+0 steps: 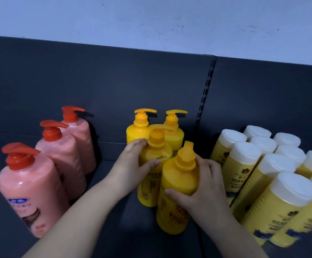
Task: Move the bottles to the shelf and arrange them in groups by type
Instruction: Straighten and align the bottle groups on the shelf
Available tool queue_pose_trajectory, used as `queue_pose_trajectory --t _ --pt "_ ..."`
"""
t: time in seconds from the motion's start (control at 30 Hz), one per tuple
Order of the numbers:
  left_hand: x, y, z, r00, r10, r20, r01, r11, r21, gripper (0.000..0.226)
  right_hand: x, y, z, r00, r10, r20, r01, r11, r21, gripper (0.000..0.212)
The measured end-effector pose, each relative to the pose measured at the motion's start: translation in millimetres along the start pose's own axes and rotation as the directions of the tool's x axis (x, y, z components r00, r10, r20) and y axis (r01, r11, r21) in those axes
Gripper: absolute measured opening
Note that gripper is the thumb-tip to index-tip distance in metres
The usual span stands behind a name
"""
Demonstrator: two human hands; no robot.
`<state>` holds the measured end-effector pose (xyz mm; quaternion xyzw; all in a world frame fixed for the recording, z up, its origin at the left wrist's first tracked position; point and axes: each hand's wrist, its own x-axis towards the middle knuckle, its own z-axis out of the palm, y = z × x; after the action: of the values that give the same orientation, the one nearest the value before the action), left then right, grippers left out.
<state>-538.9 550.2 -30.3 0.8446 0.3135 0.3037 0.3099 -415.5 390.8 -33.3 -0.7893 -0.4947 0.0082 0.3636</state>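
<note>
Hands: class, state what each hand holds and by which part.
Left hand grips the middle yellow pump bottle at its shoulder; right hand grips the front yellow pump bottle round its upper body.

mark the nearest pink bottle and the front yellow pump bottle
nearest pink bottle (34, 181): head view, on its body above the label
front yellow pump bottle (175, 175): head view, on its upper body

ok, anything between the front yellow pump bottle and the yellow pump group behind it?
Nothing visible does. The right hand grips the front yellow pump bottle, directly in front of the second yellow pump bottle that the left hand grips.
</note>
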Motion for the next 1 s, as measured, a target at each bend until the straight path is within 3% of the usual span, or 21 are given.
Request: queue_pose_trajectory --t 0.07,0.2,0.33,0.4,0.47,0.53,0.63,0.73,1.0 --pt "-2 1 3 1.0 0.0 -0.024 0.0 1.0 0.001 0.076 3 5 -4 0.999 -0.028 0.025 0.028 0.999 0.016 0.107" --pt "-4 10 10 0.99 -0.046 -0.132 0.045 0.999 -0.013 0.072 9 9 -12 0.976 -0.012 0.217 -0.006 0.997 0.081 0.097" --pt "-6 9 9 0.983 -0.064 -0.174 0.07 0.997 0.026 0.069 7 0 2 0.999 0.037 0.037 -0.033 0.995 -0.097 0.101" --pt "-12 3 4 0.982 -0.059 -0.177 0.064 0.998 0.021 0.068 10 4 -1 0.999 0.014 0.03 -0.013 1.0 -0.02 0.095" --pt "-18 -3 -3 0.982 -0.049 -0.181 0.052 0.999 0.012 0.065 18 12 -11 0.979 0.026 0.2 -0.059 0.986 0.157 0.092" --pt "-23 -8 -10 0.983 -0.057 -0.172 0.057 0.998 -0.008 0.061 24 14 -16 0.931 0.003 0.364 -0.074 0.981 0.181 0.091" --pt "-25 -10 -19 0.988 -0.08 -0.131 0.077 0.997 -0.026 0.061 31 7 -6 0.968 -0.02 0.25 0.03 0.999 -0.036 0.104" --pt "-25 -10 -23 0.992 -0.082 -0.096 0.079 0.996 -0.033 0.073 34 2 3 0.993 -0.057 0.106 0.07 0.99 -0.119 0.098" --pt "-32 -17 -33 0.997 -0.047 -0.065 0.046 0.999 -0.02 0.06 48 9 -5 0.941 -0.151 0.304 0.151 0.988 0.024 0.088"
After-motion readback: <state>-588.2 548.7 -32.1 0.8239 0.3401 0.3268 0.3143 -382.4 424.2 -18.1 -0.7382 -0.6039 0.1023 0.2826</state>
